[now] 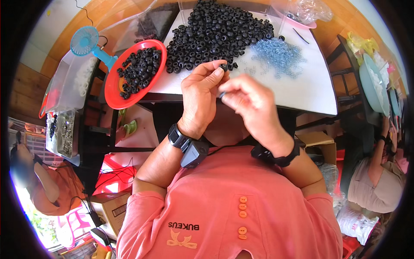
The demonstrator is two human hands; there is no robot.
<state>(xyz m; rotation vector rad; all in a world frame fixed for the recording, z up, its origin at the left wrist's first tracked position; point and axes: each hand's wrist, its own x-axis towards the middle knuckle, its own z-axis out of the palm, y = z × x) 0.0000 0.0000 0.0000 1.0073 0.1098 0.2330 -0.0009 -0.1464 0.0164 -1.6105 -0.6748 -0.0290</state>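
Note:
Over the near edge of the white tabletop (308, 88), my left hand (199, 97) pinches a small black hollow plastic piece (224, 67) between thumb and fingertips. My right hand (252, 101) is just beside it, slightly blurred. Its thumb and fingers are closed at a tiny dark bit that is too small to name. Beyond my hands spreads a big heap of similar black round pieces (215, 32). To the right of that heap lies a pile of tiny pale-blue, coil-like parts (279, 54). A red plastic bowl (113, 99) with more black pieces stands at the left table edge.
A small blue fan (85, 41) stands at the far left, near a clear bin (77, 82). A pink basin (304, 25) with a plastic bag is at the back right. Other people sit at both sides. A pale-green basin (371, 82) is on the right.

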